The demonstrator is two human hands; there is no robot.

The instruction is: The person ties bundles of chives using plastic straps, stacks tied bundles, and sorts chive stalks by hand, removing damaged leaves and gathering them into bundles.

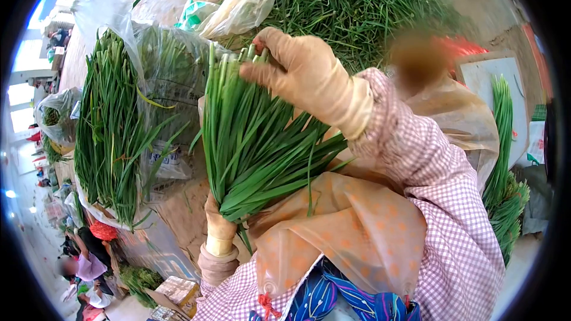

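A big bunch of garlic chives (238,137) stands in front of me, cut pale stem ends up and green leaves fanning down to the right. My left hand (217,221), in a tan glove, is closed round the lower leaf side; its fingers are mostly hidden behind the leaves. At the top, my gloved right hand (303,68) curls thumb and fingers about a few stem ends. One red fingertip shows there. An orange-patterned plastic apron (351,220) covers my lap below the bunch.
Left stands a plastic bag (101,12) with upright chives (113,125). A large loose heap of chives (357,6) lies ahead beside crumpled plastic bags (238,6). More chives (502,137) lie right near a pale board (488,83). Another person (92,267) is far lower left.
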